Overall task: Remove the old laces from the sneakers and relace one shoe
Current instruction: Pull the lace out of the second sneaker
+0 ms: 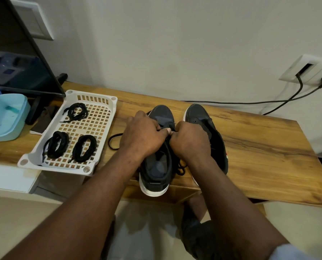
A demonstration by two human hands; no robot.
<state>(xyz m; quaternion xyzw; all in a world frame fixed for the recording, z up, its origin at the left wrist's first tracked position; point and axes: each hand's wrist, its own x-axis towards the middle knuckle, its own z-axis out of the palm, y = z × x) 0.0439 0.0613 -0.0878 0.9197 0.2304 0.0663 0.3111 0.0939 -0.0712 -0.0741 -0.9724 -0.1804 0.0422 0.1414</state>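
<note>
Both sneakers sat in the middle of the frame on the wooden table (259,147), toes toward the wall. The sneaker I was working on (156,166) was dark navy to black with a thick white sole. Its heel hung just over the table's lower edge, and its dark lining showed through the open collar. The second sneaker (201,113) stood just to its right. It had the same dark upper, a white rim at the toe, bare eyelets and a small red mark low on its side.

My left hand (141,136) and right hand (190,139) met knuckles-up over the first sneaker's throat. The fingers of both were curled in, pinching the black lace (115,141) at the eyelets, with one thumbnail showing between them. My hands hid the eyelets themselves. One loop of that lace trailed out onto the wood left of my left hand, and more of it lay bunched between the two shoes below my right wrist.

At centre left stood a white slotted basket (100,99) holding three coiled black laces (56,145). A pale blue container (5,117) sat at the left edge.
</note>
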